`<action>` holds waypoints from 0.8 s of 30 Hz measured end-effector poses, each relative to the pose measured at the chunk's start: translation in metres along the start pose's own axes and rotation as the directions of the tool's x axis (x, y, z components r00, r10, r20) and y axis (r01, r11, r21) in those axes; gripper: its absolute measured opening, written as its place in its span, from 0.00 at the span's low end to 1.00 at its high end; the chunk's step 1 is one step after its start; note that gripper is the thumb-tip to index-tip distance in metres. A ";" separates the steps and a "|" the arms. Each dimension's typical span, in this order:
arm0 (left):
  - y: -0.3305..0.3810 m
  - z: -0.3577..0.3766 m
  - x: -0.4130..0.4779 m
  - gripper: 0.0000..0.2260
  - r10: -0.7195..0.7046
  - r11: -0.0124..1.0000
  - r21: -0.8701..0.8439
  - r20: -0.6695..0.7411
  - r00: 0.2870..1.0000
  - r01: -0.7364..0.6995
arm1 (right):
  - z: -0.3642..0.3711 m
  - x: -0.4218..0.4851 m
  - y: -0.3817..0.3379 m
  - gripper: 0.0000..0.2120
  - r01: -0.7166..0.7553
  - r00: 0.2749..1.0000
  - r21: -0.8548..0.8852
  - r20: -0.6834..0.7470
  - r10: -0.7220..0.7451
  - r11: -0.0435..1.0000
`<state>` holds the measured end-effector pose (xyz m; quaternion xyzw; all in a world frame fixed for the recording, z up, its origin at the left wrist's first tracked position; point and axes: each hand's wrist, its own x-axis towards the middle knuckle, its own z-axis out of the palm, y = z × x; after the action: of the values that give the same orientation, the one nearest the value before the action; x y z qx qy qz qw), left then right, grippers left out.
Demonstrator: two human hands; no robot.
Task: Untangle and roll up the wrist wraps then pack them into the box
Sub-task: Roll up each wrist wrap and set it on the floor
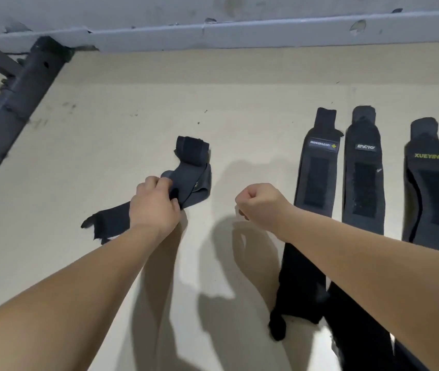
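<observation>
Under the left hand [154,203], which grips its middle, a tangled wrist wrap [192,167] lies on the floor [132,116]. Right hand [261,204] fisted, empty. Right of it, straightened wraps [317,178] lie flat, none rolled. Box unseen; early stage, I judge.

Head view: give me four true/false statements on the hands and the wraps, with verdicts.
1. The left hand grips the tangled wrap. True.
2. The right hand holds a wrap. False: it is a closed fist with nothing visible in it.
3. The XUEYING wrap lies to the right of the MANUEKLEAR wrap. True.
4. The MANUEKLEAR wrap is rolled up. False: it lies stretched out flat.
</observation>
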<state>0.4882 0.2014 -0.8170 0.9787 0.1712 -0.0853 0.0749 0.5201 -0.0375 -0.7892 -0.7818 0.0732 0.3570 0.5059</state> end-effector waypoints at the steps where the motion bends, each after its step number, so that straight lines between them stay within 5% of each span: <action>1: -0.019 0.002 0.005 0.23 -0.045 0.994 0.101 0.056 0.997 0.039 | 0.011 0.000 0.000 0.10 -0.013 1.000 0.018 0.022 0.012 1.000; 3: -0.050 0.009 0.006 0.33 -0.190 0.974 0.163 0.206 0.960 0.157 | 0.027 -0.001 0.001 0.09 -0.050 0.998 0.043 0.028 0.049 0.998; 6: -0.067 0.021 -0.011 0.34 -0.292 0.956 0.071 0.306 0.906 0.284 | 0.040 -0.006 -0.001 0.09 -0.113 0.993 0.141 0.036 0.109 0.983; 11: -0.026 0.036 -0.049 0.19 -0.196 0.938 -0.214 0.318 0.927 0.272 | 0.040 -0.010 0.005 0.07 -0.238 0.970 0.266 0.011 0.244 0.934; 14: 0.023 0.047 -0.076 0.18 -0.020 0.916 -0.338 0.497 0.868 0.214 | 0.037 -0.013 0.017 0.05 -0.292 0.952 0.248 -0.014 0.305 0.924; 20: 0.071 0.017 -0.090 0.08 0.014 0.482 -0.718 0.579 0.815 0.502 | 0.026 -0.031 0.042 0.17 -0.350 0.928 0.381 0.012 0.374 0.856; 24: 0.090 -0.045 -0.074 0.10 0.121 0.288 -0.801 0.573 0.810 0.524 | 0.004 -0.049 0.018 0.29 -0.384 0.923 0.665 0.279 0.263 0.640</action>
<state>0.4571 0.1014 -0.7481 0.6470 0.2886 -0.2464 0.6614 0.4734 -0.0549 -0.7724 -0.4699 0.3036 0.4461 0.6986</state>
